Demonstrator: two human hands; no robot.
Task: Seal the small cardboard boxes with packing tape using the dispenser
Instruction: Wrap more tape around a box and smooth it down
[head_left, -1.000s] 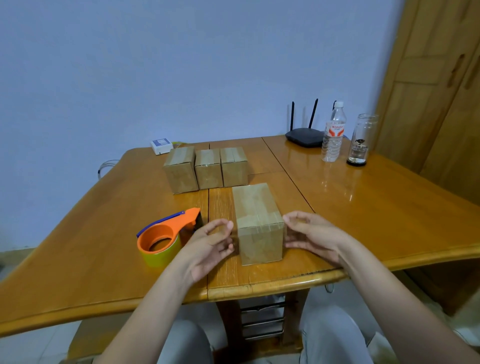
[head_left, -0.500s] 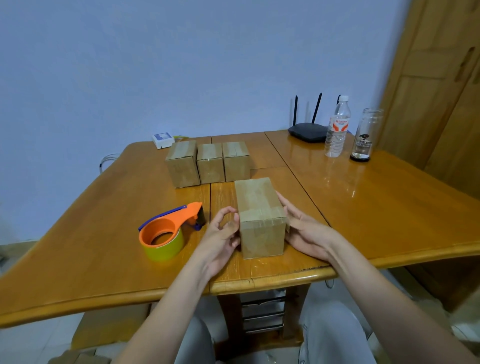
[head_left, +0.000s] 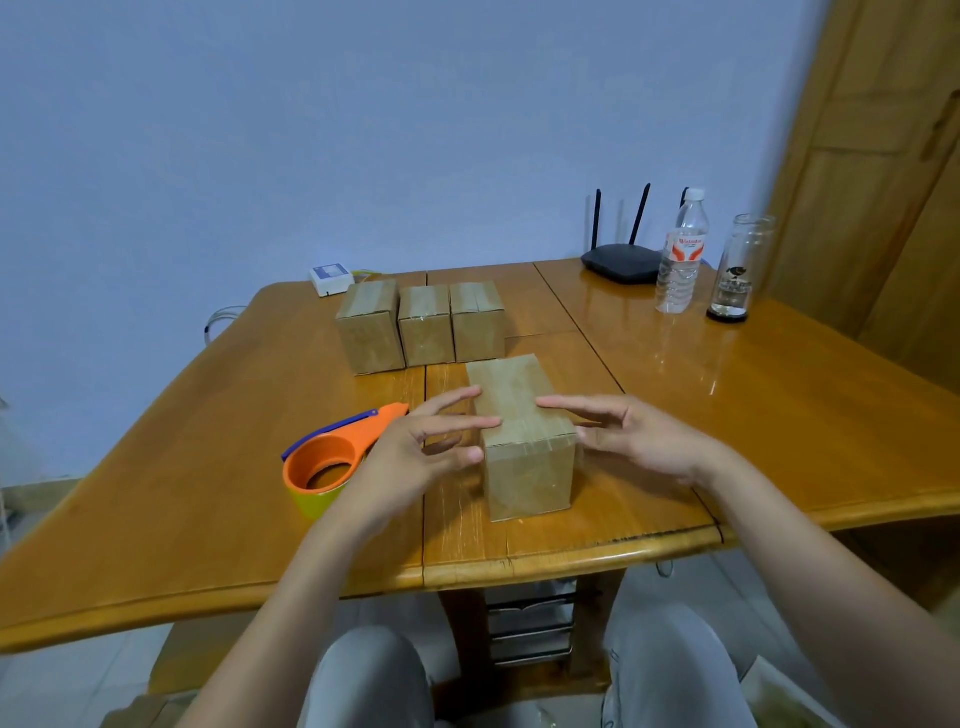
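— Box (head_left: 522, 436) position? Which hand is closer to the dispenser (head_left: 332, 457)?
— Near counter (head_left: 156, 493) edge, long axis running far, between spread fingers, neither hand gripping. Left hand (head_left: 415, 457); dispenser lies just left. Right hand (head_left: 639, 441) is beyond the box.

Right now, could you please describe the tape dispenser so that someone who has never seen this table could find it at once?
Start at the wooden table and find the lone cardboard box near its front edge, between the person's hands. Just left of that box, partly behind the left hand, lies the tape dispenser. It is the only bright orange thing there, ring-shaped with a blue strip along its handle.
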